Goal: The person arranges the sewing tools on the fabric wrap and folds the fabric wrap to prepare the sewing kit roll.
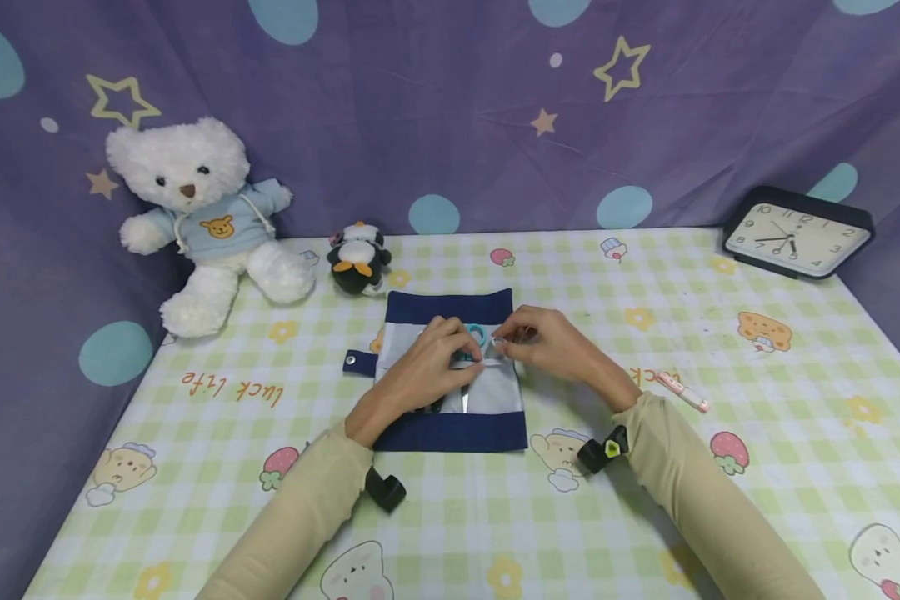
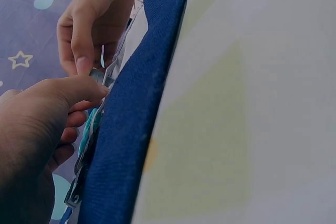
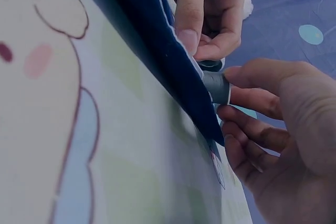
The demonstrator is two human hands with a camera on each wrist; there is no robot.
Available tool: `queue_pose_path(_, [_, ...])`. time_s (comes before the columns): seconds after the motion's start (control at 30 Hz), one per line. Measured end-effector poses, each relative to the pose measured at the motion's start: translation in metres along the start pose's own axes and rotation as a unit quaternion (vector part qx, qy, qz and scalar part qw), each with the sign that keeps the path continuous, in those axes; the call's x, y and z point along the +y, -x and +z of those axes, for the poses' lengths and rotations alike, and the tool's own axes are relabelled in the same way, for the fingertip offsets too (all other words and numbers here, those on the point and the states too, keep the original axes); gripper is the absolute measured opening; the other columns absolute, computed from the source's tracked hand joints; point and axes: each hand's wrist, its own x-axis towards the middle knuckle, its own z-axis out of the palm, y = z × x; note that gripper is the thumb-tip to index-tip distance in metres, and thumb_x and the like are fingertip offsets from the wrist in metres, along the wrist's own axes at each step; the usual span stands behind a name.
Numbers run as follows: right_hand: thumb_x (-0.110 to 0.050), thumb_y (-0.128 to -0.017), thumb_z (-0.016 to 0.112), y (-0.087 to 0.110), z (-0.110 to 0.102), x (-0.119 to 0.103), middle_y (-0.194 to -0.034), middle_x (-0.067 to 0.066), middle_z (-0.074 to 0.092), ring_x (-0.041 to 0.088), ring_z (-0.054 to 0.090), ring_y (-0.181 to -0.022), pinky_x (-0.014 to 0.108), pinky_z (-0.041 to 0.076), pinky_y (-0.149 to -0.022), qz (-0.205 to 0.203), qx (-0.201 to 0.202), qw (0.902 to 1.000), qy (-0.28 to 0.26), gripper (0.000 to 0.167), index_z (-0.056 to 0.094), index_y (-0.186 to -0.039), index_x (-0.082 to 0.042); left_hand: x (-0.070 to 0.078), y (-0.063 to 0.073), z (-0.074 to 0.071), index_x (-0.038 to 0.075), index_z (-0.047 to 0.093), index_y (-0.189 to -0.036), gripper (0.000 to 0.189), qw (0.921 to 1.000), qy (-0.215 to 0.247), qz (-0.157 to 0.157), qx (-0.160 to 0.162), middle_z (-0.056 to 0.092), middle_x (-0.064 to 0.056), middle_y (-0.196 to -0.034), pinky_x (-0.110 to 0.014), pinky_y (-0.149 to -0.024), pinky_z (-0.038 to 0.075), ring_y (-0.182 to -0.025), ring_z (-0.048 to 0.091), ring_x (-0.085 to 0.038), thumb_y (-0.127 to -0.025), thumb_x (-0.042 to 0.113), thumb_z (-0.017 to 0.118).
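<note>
A navy-and-grey fabric pouch [image 1: 450, 433] lies unfolded on the table, its snap tab [image 1: 360, 362] out to the left. Turquoise-handled scissors [image 1: 477, 335] sit in its pocket, the blade showing lower down; dark items beside them are mostly covered by my left hand [image 1: 438, 354]. That hand pinches the pocket's edge between thumb and fingers, seen close in the left wrist view. My right hand [image 1: 543, 340] holds a small grey cylinder [image 3: 216, 86] with a pale rim, like a thread spool, between thumb and fingers. The cylinder's inner end is hidden behind the fabric at the pocket opening.
A white teddy bear [image 1: 210, 217] and a penguin plush [image 1: 358, 257] sit at the back left. A black-framed clock [image 1: 798, 233] stands at the back right. A small pink-and-white stick-shaped item [image 1: 682, 392] lies right of the right forearm. A purple curtain [image 1: 465, 125] hangs behind the table.
</note>
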Motion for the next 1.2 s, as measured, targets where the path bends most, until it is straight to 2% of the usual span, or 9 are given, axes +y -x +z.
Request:
queue_pose_path(0.47, [-0.007,-0.096,0.073,-0.006,-0.001,0.003,-0.092,0.001,0.071,0.019,0.064,-0.086,0.034,0.052,-0.079,0.007,-0.014,0.9995,-0.027,0.008,0.08,-0.1,-0.005,0.0,0.001,0.0,0.013,0.076,-0.096,0.005,1.0,0.001,-0.001,-0.001,0.056,-0.001,-0.099,-0.037,-0.082,0.04,-0.09,0.044,-0.02,-0.096,0.018,0.077])
queue_pose_path(0.87, [-0.005,-0.098,0.071,-0.007,-0.001,0.006,-0.088,0.003,0.071,0.02,0.061,-0.08,0.031,0.049,-0.073,-0.009,-0.016,0.9987,-0.048,0.011,0.081,-0.101,-0.001,-0.002,0.0,0.0,0.013,0.076,-0.097,0.005,1.0,0.007,0.0,0.0,0.056,0.0,-0.099,-0.036,-0.081,0.04,-0.09,0.044,-0.019,-0.097,0.018,0.076])
queue_pose_path(1.2, [-0.004,-0.1,0.067,-0.008,0.003,0.01,-0.089,0.003,0.067,0.02,0.06,-0.082,0.032,0.05,-0.074,-0.005,-0.03,0.9989,-0.034,0.015,0.081,-0.093,-0.003,-0.003,0.0,0.0,0.012,0.076,-0.098,0.006,1.0,0.009,-0.001,-0.001,0.057,0.0,-0.099,-0.035,-0.08,0.04,-0.088,0.043,-0.019,-0.097,0.018,0.075])
